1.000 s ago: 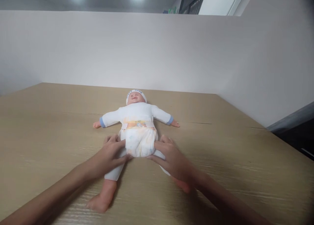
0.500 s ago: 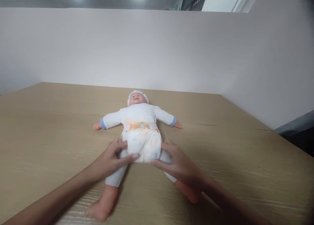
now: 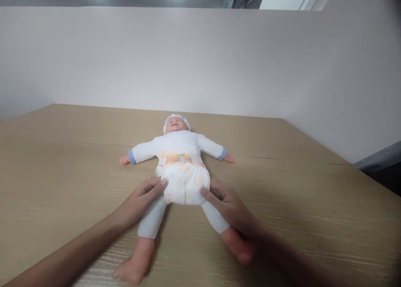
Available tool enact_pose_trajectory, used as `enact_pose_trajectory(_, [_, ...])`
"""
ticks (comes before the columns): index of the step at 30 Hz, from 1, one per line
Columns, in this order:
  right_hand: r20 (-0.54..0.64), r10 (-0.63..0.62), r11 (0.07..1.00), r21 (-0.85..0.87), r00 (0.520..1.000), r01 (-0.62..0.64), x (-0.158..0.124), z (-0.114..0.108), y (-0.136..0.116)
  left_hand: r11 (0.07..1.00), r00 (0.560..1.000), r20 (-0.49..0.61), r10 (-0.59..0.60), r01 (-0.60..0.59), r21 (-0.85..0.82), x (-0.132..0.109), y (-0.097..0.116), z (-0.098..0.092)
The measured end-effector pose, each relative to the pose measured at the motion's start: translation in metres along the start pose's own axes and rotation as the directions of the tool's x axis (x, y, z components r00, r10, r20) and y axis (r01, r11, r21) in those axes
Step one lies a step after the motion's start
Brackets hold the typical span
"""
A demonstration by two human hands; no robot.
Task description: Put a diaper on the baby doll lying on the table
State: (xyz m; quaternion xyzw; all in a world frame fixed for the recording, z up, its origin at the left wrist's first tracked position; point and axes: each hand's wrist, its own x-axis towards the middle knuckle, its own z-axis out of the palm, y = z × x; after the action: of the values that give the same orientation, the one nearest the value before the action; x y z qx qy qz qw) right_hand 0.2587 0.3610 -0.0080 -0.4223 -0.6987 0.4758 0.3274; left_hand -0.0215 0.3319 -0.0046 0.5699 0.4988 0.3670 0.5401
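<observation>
A baby doll (image 3: 178, 141) in a white outfit with blue cuffs and a printed white cap lies on its back, arms spread and bare feet toward me. Around its hips is a white diaper (image 3: 184, 184) with a yellow-orange printed waistband. My left hand (image 3: 150, 193) is closed on the diaper's left leg edge, thumb on the front and fingers partly hidden behind. On the other side, my right hand (image 3: 222, 197) grips the right leg edge, its thumb pressed on the diaper front. The doll's lower legs extend below both hands.
The doll rests on a wide wooden table (image 3: 78, 170) with a seam running across it. A pale partition wall (image 3: 188, 57) rises behind the table and along the right. Something dark (image 3: 384, 166) stands beyond the right edge.
Both thumbs have moved up from the diaper's bottom corners to its side edges. The diaper's lower part now looks rounder and fuller, and more of the doll's legs shows.
</observation>
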Motion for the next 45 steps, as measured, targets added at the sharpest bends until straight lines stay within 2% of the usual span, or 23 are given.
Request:
enact_pose_trajectory(3, [-0.024,0.008,0.998,0.064,1.0,-0.007,0.001,0.003,0.004,0.999,1.0,-0.018,-0.02,0.019,-0.049,0.001,0.002,0.003])
enact_pose_trajectory(10, [-0.005,0.028,0.93,0.368,1.0,-0.024,0.002,0.009,0.005,0.992,0.997,-0.079,-0.017,0.007,-0.123,0.0,0.003,0.011])
enact_pose_trajectory(16, [0.018,0.034,0.896,0.443,0.999,-0.039,0.003,0.01,0.003,0.986,0.998,-0.067,-0.02,0.008,-0.169,0.0,0.0,0.01])
enact_pose_trajectory(24, [0.086,0.001,0.947,0.32,0.996,-0.028,0.002,0.004,0.0,0.998,1.0,-0.015,0.003,-0.003,-0.06,0.0,0.002,0.005])
enact_pose_trajectory(28, [0.041,0.055,0.998,0.018,0.998,-0.055,-0.001,-0.003,0.002,0.999,1.0,-0.007,0.025,-0.025,0.02,0.0,0.001,0.001])
enact_pose_trajectory(31, [0.02,0.068,0.986,-0.156,0.997,-0.064,-0.003,-0.005,0.003,0.977,0.997,-0.024,0.071,-0.065,0.204,-0.002,0.0,-0.002])
enact_pose_trajectory(35, [0.0,0.04,0.973,-0.229,0.999,-0.039,-0.004,-0.005,0.001,0.91,0.995,0.002,0.099,-0.091,0.405,-0.003,-0.001,-0.004])
enact_pose_trajectory(39, [0.011,-0.031,0.965,-0.259,0.999,0.033,-0.003,-0.003,0.0,0.849,0.993,-0.031,0.111,-0.078,0.523,-0.004,-0.003,-0.004])
enact_pose_trajectory(41, [0.003,-0.051,0.963,-0.267,0.999,0.05,-0.002,-0.003,0.001,0.825,0.99,-0.018,0.138,-0.105,0.555,-0.004,-0.004,-0.005])
enact_pose_trajectory(45, [-0.019,-0.052,0.95,-0.31,0.998,0.044,-0.002,-0.002,0.003,0.809,0.98,0.076,0.186,-0.197,0.555,-0.007,-0.001,-0.007])
